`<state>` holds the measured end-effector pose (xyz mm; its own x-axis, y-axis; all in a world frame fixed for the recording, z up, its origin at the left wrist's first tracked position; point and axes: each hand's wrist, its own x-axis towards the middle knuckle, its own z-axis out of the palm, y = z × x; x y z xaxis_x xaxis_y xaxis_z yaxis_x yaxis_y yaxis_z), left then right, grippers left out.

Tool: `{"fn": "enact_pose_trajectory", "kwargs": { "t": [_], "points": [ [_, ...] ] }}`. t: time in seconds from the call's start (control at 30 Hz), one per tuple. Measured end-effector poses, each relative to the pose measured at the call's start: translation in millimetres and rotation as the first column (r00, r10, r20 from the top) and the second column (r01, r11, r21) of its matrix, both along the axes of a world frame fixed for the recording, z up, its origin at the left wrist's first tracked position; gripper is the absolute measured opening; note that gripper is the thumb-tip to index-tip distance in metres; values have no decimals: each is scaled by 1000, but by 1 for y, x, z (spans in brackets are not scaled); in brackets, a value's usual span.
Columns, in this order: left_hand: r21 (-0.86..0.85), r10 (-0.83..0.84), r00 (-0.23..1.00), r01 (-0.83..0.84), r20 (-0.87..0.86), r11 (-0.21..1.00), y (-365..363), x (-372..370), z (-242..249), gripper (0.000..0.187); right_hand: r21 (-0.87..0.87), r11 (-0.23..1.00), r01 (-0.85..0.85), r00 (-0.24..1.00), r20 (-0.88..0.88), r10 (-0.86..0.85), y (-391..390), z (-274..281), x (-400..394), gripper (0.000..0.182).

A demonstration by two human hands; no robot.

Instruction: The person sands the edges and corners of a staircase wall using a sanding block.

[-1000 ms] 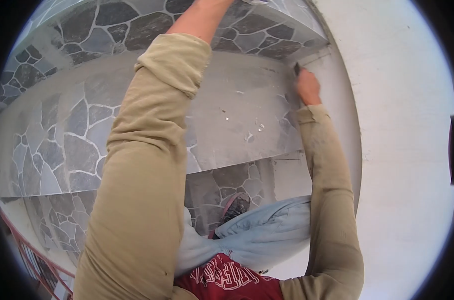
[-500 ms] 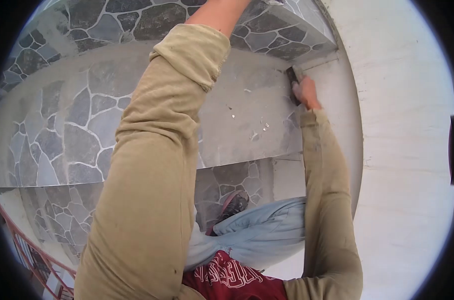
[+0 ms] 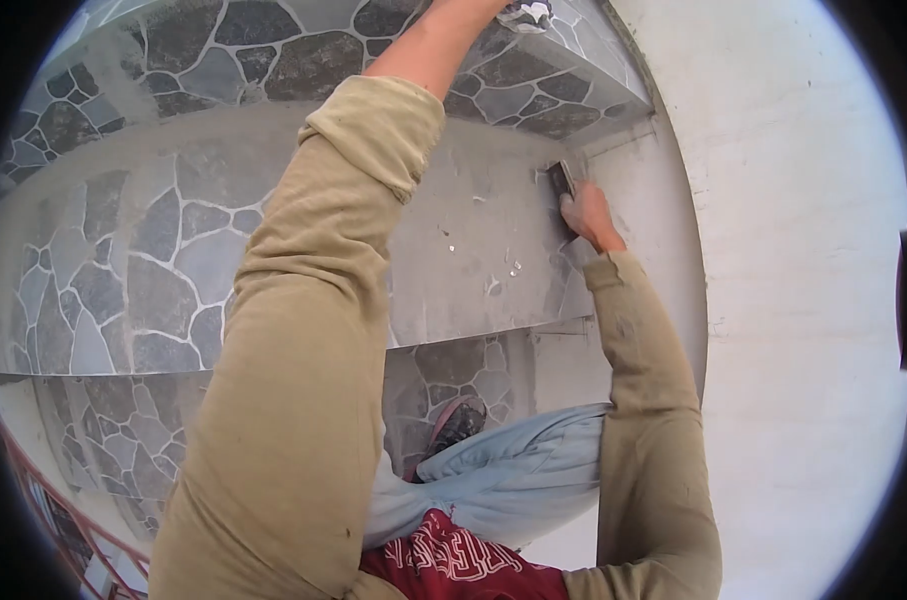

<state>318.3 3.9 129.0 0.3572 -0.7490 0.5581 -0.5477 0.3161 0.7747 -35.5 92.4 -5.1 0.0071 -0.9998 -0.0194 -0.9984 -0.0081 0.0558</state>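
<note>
My right hand (image 3: 587, 215) is closed on a dark, oblong, flat hand tool (image 3: 561, 185) with a pale strip along one edge. The tool lies against the dusty grey step (image 3: 443, 290), close to its right end by the white wall. Across the view stretches my left forearm (image 3: 428, 50), its sleeve rolled back, up to the stone-faced riser; the left hand is beyond the top edge. By that wrist sits a crumpled white and dark thing (image 3: 526, 15). Several pale crumbs (image 3: 514, 268) lie on the step between my arms.
Irregular grey stones with pale joints (image 3: 163, 290) cover the step's left part. A curved white wall (image 3: 793, 300) rises on the right. Below the step edge, my shoe (image 3: 460, 425) stands on a lower stone-patterned level. A red railing (image 3: 73, 515) is at lower left.
My right hand and the tool have slid a little toward me along the step's right end. The whole view has shifted slightly, and more of the crumpled thing shows at the top.
</note>
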Motion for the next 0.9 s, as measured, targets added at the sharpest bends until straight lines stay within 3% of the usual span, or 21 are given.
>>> {"fn": "enact_pose_trajectory", "kwargs": {
  "t": [0.1,0.17,0.3,0.43,0.6,0.63,0.7,0.83,0.9],
  "points": [
    [44,-22,999,24,-36,999,1,-6,4,31,76,996,-42,995,88,35,10,32,9,33],
    [44,2,1000,-1,-20,999,-3,-6,3,31,-88,987,134,989,68,-128,-16,32,-7,32],
    [14,-27,999,27,-30,1000,5,-3,2,30,-80,977,197,979,-40,-201,-52,14,-12,33],
    [29,-13,1000,13,-14,999,-5,-4,-1,31,-79,982,171,983,-53,-176,-74,-6,-10,33],
    [56,-27,997,31,-66,998,3,-4,7,31,51,996,-71,997,-1,71,-83,15,-37,35],
    [65,-13,998,17,-65,998,5,-3,7,31,52,996,-74,997,-7,75,-84,12,-34,35],
    [59,-21,998,25,-61,998,4,-4,6,31,-48,995,90,994,-55,-93,-77,-3,-24,37],
    [3,-18,1000,18,-3,1000,-5,-4,-2,32,-35,999,-14,994,-104,10,-81,-14,-25,38],
    [20,-20,1000,20,-24,1000,1,-1,0,32,24,999,42,999,2,-42,-71,15,-15,35]
  ]
}}
